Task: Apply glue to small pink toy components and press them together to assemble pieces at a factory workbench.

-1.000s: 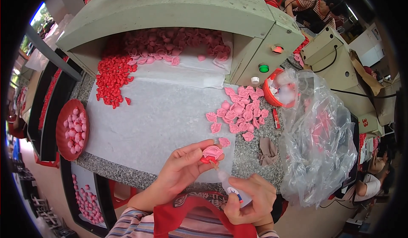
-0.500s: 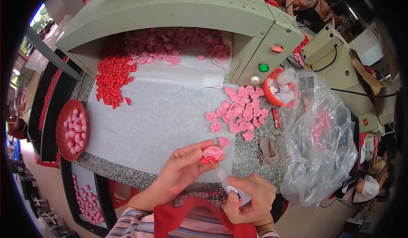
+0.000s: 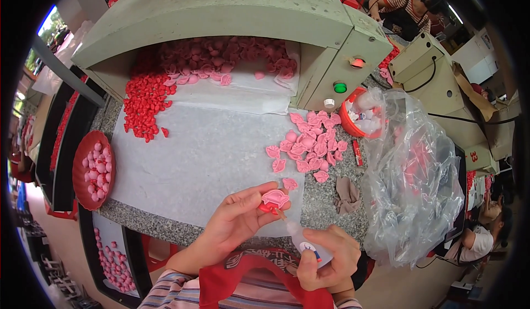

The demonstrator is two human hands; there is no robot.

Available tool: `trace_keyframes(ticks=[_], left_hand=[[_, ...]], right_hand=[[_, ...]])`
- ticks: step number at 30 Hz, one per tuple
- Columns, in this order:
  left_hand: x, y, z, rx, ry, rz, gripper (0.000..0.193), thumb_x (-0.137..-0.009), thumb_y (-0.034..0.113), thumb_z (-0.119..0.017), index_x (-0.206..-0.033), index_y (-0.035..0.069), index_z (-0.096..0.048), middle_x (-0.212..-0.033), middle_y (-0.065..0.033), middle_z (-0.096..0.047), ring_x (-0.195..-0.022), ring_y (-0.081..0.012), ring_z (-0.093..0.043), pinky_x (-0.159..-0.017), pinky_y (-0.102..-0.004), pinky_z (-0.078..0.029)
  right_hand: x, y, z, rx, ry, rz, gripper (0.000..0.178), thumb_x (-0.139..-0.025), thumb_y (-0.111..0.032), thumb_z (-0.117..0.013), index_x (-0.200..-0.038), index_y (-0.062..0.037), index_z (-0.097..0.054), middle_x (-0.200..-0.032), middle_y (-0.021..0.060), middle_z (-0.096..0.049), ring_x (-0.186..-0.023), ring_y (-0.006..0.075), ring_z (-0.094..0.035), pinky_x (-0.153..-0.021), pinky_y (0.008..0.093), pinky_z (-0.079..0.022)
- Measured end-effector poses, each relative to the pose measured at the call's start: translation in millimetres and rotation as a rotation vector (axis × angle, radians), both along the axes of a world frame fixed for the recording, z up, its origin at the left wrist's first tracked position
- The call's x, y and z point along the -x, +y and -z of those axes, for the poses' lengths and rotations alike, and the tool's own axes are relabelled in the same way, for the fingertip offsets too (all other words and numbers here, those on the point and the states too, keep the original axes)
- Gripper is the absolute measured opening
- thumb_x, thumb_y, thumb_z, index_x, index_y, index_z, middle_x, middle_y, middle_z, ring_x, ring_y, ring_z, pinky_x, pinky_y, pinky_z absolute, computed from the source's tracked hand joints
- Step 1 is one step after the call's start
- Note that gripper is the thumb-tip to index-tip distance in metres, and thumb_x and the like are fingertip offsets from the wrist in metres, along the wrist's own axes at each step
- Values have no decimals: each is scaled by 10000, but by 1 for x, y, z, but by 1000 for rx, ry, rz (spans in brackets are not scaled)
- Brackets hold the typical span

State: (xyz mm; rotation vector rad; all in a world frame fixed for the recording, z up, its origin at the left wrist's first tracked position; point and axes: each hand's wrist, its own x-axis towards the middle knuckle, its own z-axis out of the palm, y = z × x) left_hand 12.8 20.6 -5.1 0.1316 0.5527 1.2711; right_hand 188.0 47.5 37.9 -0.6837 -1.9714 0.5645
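Note:
Between the fingertips of my left hand (image 3: pixel 236 209) is a small pink plastic piece (image 3: pixel 275 198), cup-shaped with a raised rim. A small red piece (image 3: pixel 268 208) sits against its lower side, in the same pinch. My right hand (image 3: pixel 337 256) grips a white squeeze bottle (image 3: pixel 301 239), tilted, its thin nozzle pointing up at the red piece; whether it touches cannot be made out. Just beyond the left fingertips lies a single pink piece (image 3: pixel 290 183) on white paper (image 3: pixel 187 160). Farther right is a loose pile of similar pink pieces (image 3: pixel 314 143).
A green metal cabinet (image 3: pixel 221 11) holds more pink pieces (image 3: pixel 221 55) and red pieces (image 3: pixel 144 107). At left stands a red bowl (image 3: pixel 79 171) of pink balls. At right are an orange tub (image 3: pixel 346 122), a red tube (image 3: pixel 357 152), a cloth (image 3: pixel 347 196) and a clear plastic bag (image 3: pixel 411 198).
My right hand and the bottle have shifted slightly to the right. The red piece in my left fingers shows at a slightly different angle.

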Motion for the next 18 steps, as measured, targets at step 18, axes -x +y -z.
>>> trace_keyframes(ticks=[18], left_hand=[[-1,-2,1,86,3,56,411,-877,263,-500,-1207,22,-457,-1158,-153,-527,-1016,-243,-556,-857,-314,-450]], right_hand=[[5,1,6,-39,3,-2,340,-583,1,-689,-905,-22,-584,-548,21,-532,-378,114,-403,-354,216,-295]])
